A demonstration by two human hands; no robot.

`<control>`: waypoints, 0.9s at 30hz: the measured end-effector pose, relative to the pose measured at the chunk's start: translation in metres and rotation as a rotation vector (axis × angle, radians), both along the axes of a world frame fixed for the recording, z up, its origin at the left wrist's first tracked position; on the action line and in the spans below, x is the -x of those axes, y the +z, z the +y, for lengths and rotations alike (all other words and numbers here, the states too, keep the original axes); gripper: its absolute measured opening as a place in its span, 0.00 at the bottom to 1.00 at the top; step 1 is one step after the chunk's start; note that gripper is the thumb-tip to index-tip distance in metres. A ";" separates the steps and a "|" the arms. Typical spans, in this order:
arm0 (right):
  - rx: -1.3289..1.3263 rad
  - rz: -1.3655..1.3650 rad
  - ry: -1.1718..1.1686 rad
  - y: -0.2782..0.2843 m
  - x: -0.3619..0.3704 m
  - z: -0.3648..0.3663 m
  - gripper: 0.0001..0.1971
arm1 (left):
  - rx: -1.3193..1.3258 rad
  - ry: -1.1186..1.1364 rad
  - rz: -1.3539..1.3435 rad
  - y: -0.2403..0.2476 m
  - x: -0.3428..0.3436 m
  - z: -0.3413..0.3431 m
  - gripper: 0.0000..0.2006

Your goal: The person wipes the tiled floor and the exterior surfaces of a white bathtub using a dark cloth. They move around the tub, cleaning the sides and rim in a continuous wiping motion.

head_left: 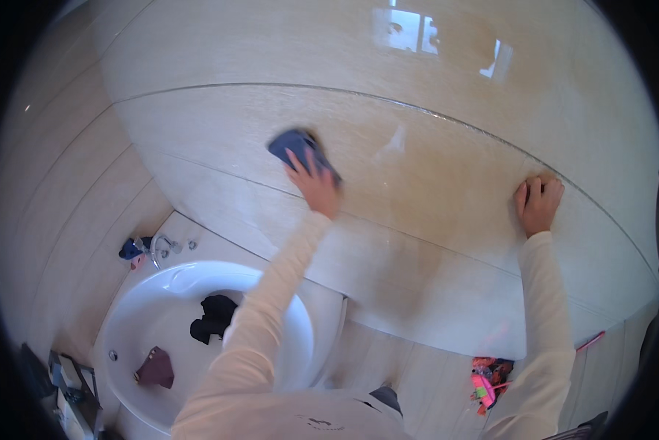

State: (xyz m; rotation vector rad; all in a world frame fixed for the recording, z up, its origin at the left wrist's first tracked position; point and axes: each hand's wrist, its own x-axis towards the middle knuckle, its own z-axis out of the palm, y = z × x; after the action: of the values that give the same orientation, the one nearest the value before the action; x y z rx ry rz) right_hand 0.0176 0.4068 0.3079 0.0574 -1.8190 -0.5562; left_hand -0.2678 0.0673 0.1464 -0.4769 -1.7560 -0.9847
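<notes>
My left hand (315, 183) presses a folded dark blue-grey cloth (294, 141) flat against the shiny beige tiled wall (425, 187), its fingers spread over the cloth's lower part. The hand is slightly blurred. Farther right, my right hand (539, 204) rests on the same wall, just below a long seam between tiles. Its fingers are curled in; whether anything is inside them is hidden. Both arms reach up and forward in pale long sleeves.
At lower left stands a white oval bathtub (309, 341) holding a black cloth item (214, 318) and a maroon one (156, 368). A chrome faucet (159, 251) sits at its far corner. Bright pink and orange things (487, 381) lie on the floor (425, 367) at right.
</notes>
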 end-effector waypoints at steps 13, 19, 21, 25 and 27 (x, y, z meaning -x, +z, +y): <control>-0.002 0.019 0.008 -0.002 -0.001 -0.002 0.07 | 0.158 -0.269 0.064 0.060 -0.114 0.112 0.29; -0.009 0.055 0.037 0.009 0.002 -0.009 0.07 | 0.538 -0.436 -0.016 -0.008 -0.191 0.172 0.29; -0.013 0.033 0.026 0.008 0.003 -0.005 0.07 | 0.523 -0.411 -0.011 -0.003 -0.201 0.178 0.30; 0.076 0.155 0.051 -0.006 0.007 -0.014 0.09 | 0.612 -0.439 0.017 0.003 -0.187 0.160 0.31; 0.200 0.064 0.165 -0.040 0.005 -0.025 0.09 | 0.600 -0.366 -0.067 -0.014 -0.166 0.128 0.31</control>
State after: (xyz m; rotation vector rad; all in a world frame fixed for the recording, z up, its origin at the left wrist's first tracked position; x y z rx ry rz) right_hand 0.0122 0.3815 0.2681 0.0526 -1.7798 -0.2559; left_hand -0.1015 0.1955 0.1328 -1.1894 -2.0618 -0.7024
